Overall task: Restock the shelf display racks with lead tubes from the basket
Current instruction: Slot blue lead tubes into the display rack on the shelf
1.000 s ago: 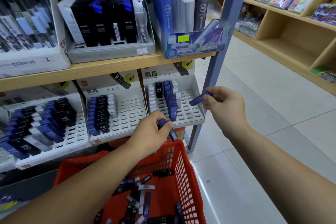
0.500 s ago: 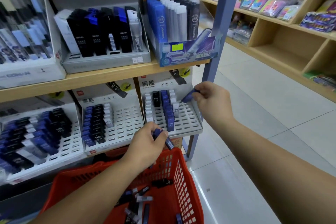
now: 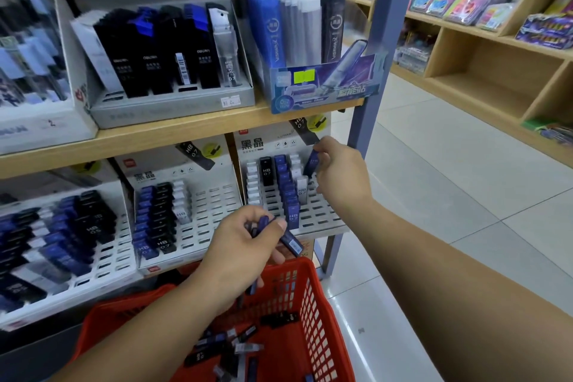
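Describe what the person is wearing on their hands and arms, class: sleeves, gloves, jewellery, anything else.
Nothing is worn that shows. The left hand and right hand are bare, without gloves, and no ring is visible. The left forearm and right forearm are uncovered to the picture's edge: no sleeve, watch or bracelet in view.

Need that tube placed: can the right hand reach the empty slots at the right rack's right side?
Likely yes: the right hand, pinching a blue tube, hovers just above those slots, nothing between.
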A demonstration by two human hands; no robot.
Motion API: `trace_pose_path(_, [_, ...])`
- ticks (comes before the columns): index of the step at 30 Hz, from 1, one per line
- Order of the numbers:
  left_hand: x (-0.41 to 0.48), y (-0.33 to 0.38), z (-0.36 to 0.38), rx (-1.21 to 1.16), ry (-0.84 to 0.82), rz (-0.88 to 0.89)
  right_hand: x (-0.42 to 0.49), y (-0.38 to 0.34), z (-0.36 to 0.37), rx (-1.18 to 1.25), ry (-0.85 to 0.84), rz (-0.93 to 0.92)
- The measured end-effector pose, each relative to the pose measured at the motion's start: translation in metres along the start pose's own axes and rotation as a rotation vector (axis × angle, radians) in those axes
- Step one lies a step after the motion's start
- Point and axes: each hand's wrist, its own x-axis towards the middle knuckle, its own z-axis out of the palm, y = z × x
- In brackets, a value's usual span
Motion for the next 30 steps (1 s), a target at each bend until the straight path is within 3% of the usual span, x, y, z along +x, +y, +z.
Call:
trace_pose_path(7, [0.001,0.025,-0.014,-0.102,0.031,0.079,-0.004,-0.011,-0.008,-0.125,-0.099,-0.021])
trace_pose_path(12, [0.002,0.029,-0.028,-0.223,0.044,0.005,-0.007,-0.023,-0.022,-0.075,-0.365,0.075])
trace_pose_path(15, [0.0,0.032,-0.037,-0.309,0.026,-0.053,-0.014,-0.028,-0.033,-0.096,-0.249,0.012])
trace_pose_path(17, [-0.004,0.034,-0.044,-0.357,-0.015,-0.066,-0.025,-0.047,-0.045,0.026,-0.258,0.011])
trace_pose_path(20, [-0.012,0.038,-0.053,-0.406,-0.099,-0.077,-0.053,-0.083,-0.055,0.291,-0.678,0.101])
trace_pose_path(22, [-0.019,0.04,-0.058,-0.424,-0.121,-0.087,-0.072,-0.099,-0.056,0.414,-0.854,0.115])
trace_pose_path(26, [-0.029,0.044,-0.075,-0.508,-0.057,-0.12,-0.092,-0.11,-0.051,0.548,-0.828,0.287])
trace_pose_path(30, [-0.036,0.044,-0.102,-0.637,-0.028,-0.14,-0.105,-0.119,-0.045,0.834,-0.869,0.535])
